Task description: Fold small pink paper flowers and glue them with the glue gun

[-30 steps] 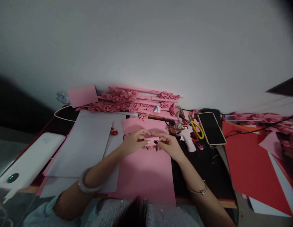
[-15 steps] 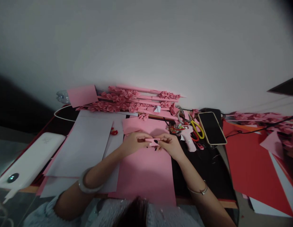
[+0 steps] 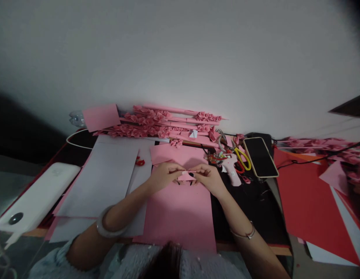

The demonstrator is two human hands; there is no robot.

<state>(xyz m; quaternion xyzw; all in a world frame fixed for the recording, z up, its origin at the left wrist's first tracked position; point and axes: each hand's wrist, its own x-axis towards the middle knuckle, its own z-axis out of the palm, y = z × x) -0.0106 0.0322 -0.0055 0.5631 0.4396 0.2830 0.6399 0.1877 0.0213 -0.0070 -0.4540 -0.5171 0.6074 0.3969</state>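
Observation:
Between my two hands is a small folded piece of pink paper (image 3: 186, 177), held above a large pink sheet (image 3: 180, 217). My left hand (image 3: 167, 173) pinches its left end, with the thumb on the near face. At the right end my right hand (image 3: 207, 176) grips the same piece, its dark-nailed thumb resting on the paper. Fingertips of both hands show below the piece. Part of the fold is hidden behind the thumbs.
Pink paper flowers on rolled stems (image 3: 147, 120) lie along the wall. On the right are a pink glue gun (image 3: 232, 170), yellow-handled pliers (image 3: 243, 159), a phone (image 3: 260, 157) and red sheets (image 3: 307, 205). Left are white sheets (image 3: 101, 178) and a white power bank (image 3: 40, 193).
Both thumbs have shifted slightly on the pink piece, and more of its lower face shows. Fingertips of my left hand now appear beneath it. The arms have barely moved.

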